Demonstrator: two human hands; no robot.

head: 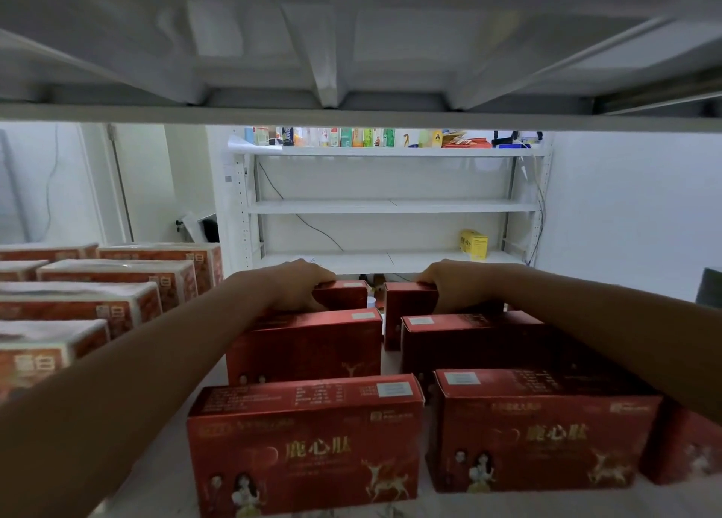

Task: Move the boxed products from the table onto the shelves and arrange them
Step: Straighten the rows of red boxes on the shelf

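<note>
The left hand (301,285) lies on top of the rear left box (345,294), its fingers curled over the box's top edge and gripping it. The right hand (453,285) does the same on the rear right box (406,306), fingers hooked over the top edge. The two hands are level with each other, with a narrow gap between the two boxes they hold (both are dark red cartons, standing upright).

Both forearms reach in over the nearer boxes. Just in front of the rear left box stands the middle left box (312,345), and in front of that the front left box (304,447), which shows gold lettering and a deer. On the other side the middle right box (469,337) stands just before the rear right box, with the front right box (543,427) nearest the camera. Another red box (683,447) sits at the far right, partly hidden under the right arm. All stand in two rows on the white shelf (390,357).

To the left of the left arm lie wrapped orange packs (97,298) in rows. The underside of the upper shelf board (351,115) spans the top. Beyond, against the wall, is a white rack (390,207) with a yellow box (473,244) on a lower level and a line of small colourful cartons (351,137) on top.
</note>
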